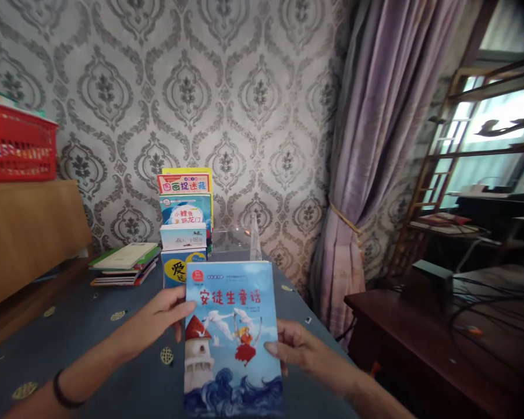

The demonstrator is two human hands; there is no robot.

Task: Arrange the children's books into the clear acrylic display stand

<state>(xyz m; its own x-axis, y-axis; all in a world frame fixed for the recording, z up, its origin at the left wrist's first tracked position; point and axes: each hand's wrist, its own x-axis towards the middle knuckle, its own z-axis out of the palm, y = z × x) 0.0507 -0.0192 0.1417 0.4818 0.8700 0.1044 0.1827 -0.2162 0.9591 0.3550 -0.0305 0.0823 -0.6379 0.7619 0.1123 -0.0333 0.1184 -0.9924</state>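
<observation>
A blue storybook [231,349] with red Chinese title characters is held upright, cover facing me, over the table. My left hand [172,311] grips its left edge, thumb on the cover and fingers behind. At the lower right edge, my right hand [294,344] pinches the book the same way, its fingers partly hidden behind it. Just beyond stands a row of children's books [184,209] in stepped tiers, the front one partly covered by my book and left hand. Beside that row is a clear plastic rack [255,238].
Several books lie in a stack [124,259] at the back left of the dark table [126,372]. Farther left, a red basket [20,142] sits on a wooden box [30,233]. A purple curtain [358,174] hangs at right, near a dark red desk [441,349] with cables.
</observation>
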